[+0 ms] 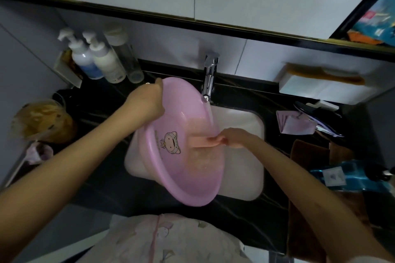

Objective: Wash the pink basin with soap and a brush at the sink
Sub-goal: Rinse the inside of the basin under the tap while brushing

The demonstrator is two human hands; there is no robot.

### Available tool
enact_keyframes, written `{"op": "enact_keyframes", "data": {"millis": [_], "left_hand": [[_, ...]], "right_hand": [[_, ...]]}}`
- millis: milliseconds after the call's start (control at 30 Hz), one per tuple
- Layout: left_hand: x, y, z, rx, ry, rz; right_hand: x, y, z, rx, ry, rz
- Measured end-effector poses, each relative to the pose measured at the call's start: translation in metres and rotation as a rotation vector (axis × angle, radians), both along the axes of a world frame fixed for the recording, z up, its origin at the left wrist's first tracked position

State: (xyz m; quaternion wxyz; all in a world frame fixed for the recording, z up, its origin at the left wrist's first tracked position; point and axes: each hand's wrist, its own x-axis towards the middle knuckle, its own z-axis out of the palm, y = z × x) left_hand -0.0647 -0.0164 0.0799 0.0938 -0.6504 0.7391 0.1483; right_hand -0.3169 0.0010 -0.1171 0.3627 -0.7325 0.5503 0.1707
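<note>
The pink basin (181,179) is tilted over the white sink (245,177), with a cartoon figure printed on its bottom. My left hand (147,100) grips the basin's far left rim. My right hand (233,137) holds a peach-coloured brush (201,142) pressed against the inside of the basin. Water runs from the chrome tap (210,77) into the basin, where a little foamy water pools near the brush.
Two pump bottles (94,57) and a clear bottle (130,57) stand on the black counter at the back left. A lidded tub (40,121) sits at the left. A white box (316,87), a pink packet (295,123) and cloths (310,156) lie at the right.
</note>
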Motion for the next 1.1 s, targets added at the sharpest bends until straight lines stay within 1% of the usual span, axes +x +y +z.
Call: {"op": "enact_keyframes", "data": {"millis": [167, 300, 400, 467, 600, 667, 733, 767, 867, 1000, 1100], "left_hand": [[-0.003, -0.016, 0.003, 0.003, 0.091, -0.055], [-0.001, -0.039, -0.003, 0.048, 0.188, -0.067], [0.000, -0.057, -0.011, 0.110, 0.234, -0.039], [-0.003, -0.067, -0.014, 0.155, 0.235, -0.036], [-0.017, -0.078, -0.015, 0.218, 0.186, -0.068], [-0.025, -0.080, -0.013, 0.248, 0.152, -0.079], [-0.031, -0.080, -0.012, 0.278, 0.137, -0.078], [-0.032, -0.080, -0.012, 0.283, 0.130, -0.084], [-0.031, -0.081, -0.014, 0.279, 0.122, -0.097], [-0.032, -0.078, -0.012, 0.284, 0.104, -0.119], [-0.034, -0.074, -0.007, 0.270, 0.139, -0.058]], "right_hand": [[0.004, -0.023, 0.017, -0.273, 0.080, 0.113], [0.014, -0.046, 0.031, -0.361, 0.169, 0.154], [0.020, -0.056, 0.043, -0.500, 0.136, 0.190], [0.024, -0.059, 0.048, -0.579, 0.124, 0.223], [0.026, -0.061, 0.049, -0.655, 0.200, 0.285], [0.021, -0.057, 0.048, -0.687, 0.183, 0.323], [0.016, -0.050, 0.039, -0.631, 0.161, 0.295], [0.014, -0.046, 0.032, -0.576, 0.142, 0.242], [0.007, -0.029, 0.016, -0.351, 0.056, -0.013], [-0.006, -0.006, 0.005, -0.186, 0.059, -0.061], [-0.020, 0.007, 0.001, -0.008, -0.054, -0.124]]}}
